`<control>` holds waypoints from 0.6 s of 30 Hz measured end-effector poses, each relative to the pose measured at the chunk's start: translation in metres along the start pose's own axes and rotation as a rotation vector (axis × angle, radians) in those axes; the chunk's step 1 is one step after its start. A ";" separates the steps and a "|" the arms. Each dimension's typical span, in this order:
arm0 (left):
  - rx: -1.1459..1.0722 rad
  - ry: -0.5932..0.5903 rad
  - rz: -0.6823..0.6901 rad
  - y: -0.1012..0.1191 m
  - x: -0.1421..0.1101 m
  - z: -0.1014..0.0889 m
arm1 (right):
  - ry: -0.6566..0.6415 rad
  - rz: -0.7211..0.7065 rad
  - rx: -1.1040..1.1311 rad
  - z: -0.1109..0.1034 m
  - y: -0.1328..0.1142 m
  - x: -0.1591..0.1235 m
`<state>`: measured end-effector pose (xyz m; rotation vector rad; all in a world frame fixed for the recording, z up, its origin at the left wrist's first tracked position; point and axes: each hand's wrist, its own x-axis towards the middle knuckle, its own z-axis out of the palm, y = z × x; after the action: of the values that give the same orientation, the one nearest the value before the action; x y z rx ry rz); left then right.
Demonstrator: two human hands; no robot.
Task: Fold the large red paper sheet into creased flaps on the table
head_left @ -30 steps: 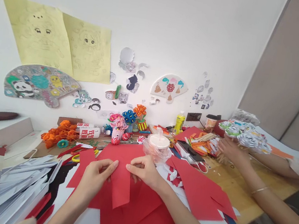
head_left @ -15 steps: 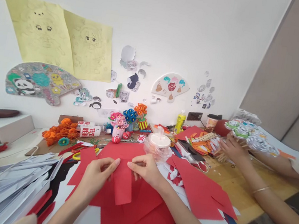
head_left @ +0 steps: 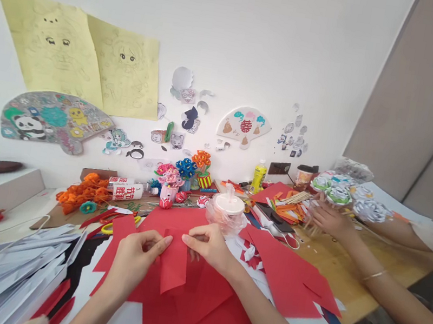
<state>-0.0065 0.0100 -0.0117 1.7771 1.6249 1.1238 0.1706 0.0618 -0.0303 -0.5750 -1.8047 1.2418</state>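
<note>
A narrow strip of red paper (head_left: 174,267) hangs between my hands above larger red sheets (head_left: 212,315). My left hand (head_left: 140,251) pinches its left edge near the top, thumb on the front face. On the opposite edge my right hand (head_left: 209,246) grips the strip between thumb and fingers. Both hands are closed, and their fingertips behind the paper are partly hidden. Just beyond my right hand stands a lidded cup in a clear plastic bag (head_left: 229,208). Scissors with yellow handles (head_left: 108,228) lie past my left hand.
Folded white paper (head_left: 18,273) is heaped at the left. Orange craft flowers (head_left: 84,193) and a yellow bottle (head_left: 258,177) stand along the wall. At the right, another person's hand (head_left: 331,218) holds a bunch of paper flowers (head_left: 339,192). A phone (head_left: 273,217) lies nearby.
The red strip's lower end has swung slightly left and curls a little more at its bottom edge. The other person's paper flowers have shifted left. My grip looks the same.
</note>
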 end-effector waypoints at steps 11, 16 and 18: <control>0.048 -0.133 -0.023 0.005 -0.001 0.000 | 0.049 -0.012 -0.019 -0.001 0.003 0.000; 0.108 -0.071 -0.019 0.000 0.000 0.002 | 0.054 0.007 -0.040 0.000 0.002 0.000; 0.089 -0.082 -0.018 0.000 0.000 0.002 | 0.071 0.004 -0.047 0.000 0.001 0.000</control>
<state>-0.0046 0.0108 -0.0129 1.8364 1.6621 0.9710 0.1702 0.0625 -0.0313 -0.6417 -1.7786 1.1701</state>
